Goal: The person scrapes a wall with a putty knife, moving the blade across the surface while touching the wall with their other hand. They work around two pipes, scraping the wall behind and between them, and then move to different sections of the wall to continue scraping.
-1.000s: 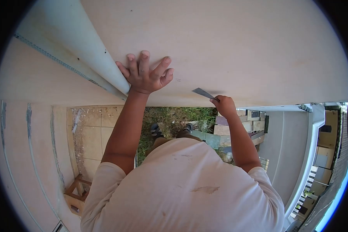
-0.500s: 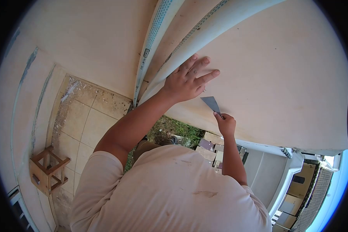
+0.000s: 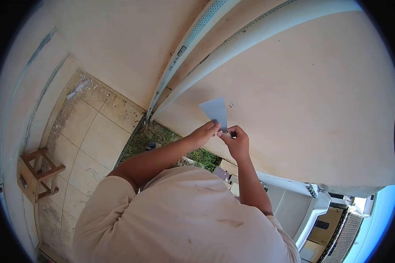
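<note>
A scraper with a wide grey blade (image 3: 216,111) is held in front of the wall (image 3: 294,109), its blade pointing up. My right hand (image 3: 236,141) is closed around the scraper's handle. My left hand (image 3: 205,133) pinches the lower part of the blade near the handle, its fingertips close to those of my right hand. Small dark marks show on the wall just right of the blade.
Two white pipes, one (image 3: 184,50) nearer the corner and a thicker one (image 3: 250,37), run up the wall. A wooden stool (image 3: 39,173) stands on the tiled floor (image 3: 101,140) at left. Grass (image 3: 202,158) lies below my hands, and a white ledge (image 3: 289,206) at lower right.
My left hand has come off the wall beside the pipe and moved down to the scraper. My right hand has moved left with the scraper, whose blade now faces up. The view has shifted.
</note>
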`<action>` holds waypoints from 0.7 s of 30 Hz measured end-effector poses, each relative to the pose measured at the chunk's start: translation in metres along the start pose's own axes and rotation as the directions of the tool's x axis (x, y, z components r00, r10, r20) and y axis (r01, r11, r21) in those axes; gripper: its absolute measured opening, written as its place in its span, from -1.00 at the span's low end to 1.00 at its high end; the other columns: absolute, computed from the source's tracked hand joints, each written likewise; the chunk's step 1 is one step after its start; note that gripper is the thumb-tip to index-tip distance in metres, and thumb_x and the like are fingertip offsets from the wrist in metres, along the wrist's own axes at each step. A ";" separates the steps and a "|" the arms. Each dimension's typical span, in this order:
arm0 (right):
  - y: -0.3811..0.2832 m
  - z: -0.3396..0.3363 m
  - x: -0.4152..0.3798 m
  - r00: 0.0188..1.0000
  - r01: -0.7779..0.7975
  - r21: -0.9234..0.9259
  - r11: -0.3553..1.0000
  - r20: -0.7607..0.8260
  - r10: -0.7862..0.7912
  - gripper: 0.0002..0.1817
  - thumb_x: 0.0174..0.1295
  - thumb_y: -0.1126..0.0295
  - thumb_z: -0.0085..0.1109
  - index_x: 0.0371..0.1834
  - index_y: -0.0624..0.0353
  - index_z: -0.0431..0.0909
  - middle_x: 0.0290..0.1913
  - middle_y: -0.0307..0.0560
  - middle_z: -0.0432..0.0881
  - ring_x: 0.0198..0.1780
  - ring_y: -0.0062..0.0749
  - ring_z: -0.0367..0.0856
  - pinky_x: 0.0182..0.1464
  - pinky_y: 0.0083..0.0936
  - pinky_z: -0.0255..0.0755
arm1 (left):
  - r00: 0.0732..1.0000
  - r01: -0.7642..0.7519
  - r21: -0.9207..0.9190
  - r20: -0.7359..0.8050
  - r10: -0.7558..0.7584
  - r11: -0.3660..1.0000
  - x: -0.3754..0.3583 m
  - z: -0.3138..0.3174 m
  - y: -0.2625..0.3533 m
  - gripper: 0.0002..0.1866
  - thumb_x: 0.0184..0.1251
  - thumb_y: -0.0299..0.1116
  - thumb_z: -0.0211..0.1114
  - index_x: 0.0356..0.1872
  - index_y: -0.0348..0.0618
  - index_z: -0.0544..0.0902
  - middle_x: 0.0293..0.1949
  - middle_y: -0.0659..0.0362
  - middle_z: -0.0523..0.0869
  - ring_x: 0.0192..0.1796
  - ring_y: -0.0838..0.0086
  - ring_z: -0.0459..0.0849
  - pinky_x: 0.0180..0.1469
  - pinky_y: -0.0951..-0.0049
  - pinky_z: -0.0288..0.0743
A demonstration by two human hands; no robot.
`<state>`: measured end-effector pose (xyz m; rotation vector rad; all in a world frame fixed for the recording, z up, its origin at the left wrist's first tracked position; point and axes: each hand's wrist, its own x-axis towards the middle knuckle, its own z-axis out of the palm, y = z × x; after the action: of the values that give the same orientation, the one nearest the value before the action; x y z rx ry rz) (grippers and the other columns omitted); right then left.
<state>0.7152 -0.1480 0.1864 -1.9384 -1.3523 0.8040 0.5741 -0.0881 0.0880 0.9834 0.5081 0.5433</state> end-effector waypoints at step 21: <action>-0.100 -0.220 0.049 0.098 -0.025 -0.991 -0.130 0.127 -0.987 -0.60 0.25 0.17 -0.02 0.13 -0.50 0.61 0.34 -0.33 0.52 0.44 -0.27 0.37 0.58 0.01 -0.19 | 0.521 0.023 0.508 -0.741 0.424 0.861 -0.004 0.033 0.020 -0.42 0.59 -0.21 -0.09 0.53 -0.15 0.11 -0.18 -0.02 0.63 -0.11 0.13 0.66 0.01 0.18 0.48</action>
<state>0.8437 -0.1083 0.3930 -1.2096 -1.8803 -1.8414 0.5882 -0.1024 0.1218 1.2122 1.4752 1.1813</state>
